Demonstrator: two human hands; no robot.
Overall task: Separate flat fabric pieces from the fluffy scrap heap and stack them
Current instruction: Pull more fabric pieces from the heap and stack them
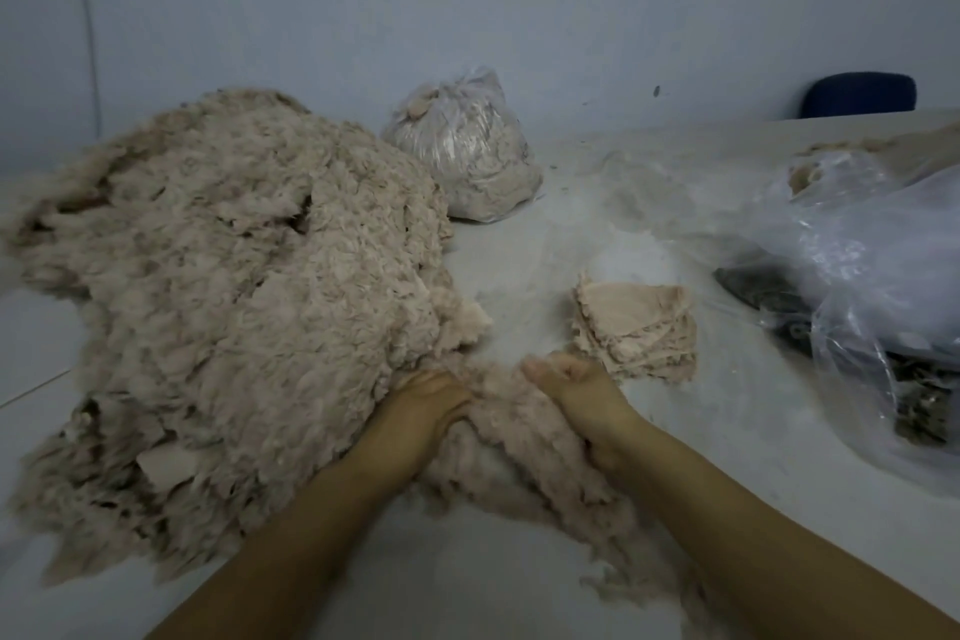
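Head cam: 1 heap (234,286) sitting on table (701,483), left side. 1 stack (636,330) lying right of it. Both hands working in scraps at heap's near edge: left hand (423,411) and right hand (576,387) each gripping fluff. 2 bags: 1 filled bag (462,146) at back, 1 loose bag (883,286) at right.

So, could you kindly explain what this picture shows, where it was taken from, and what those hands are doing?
There is no machine here: a camera worn on a person's head looks down at their bare hands. The left hand and right hand both dig into a beige clump of fluffy scraps, beside the big beige fluffy scrap heap on the pale grey table. Beyond the right hand sits a small stack of flat beige fabric pieces. Clear plastic bags hold more scraps.
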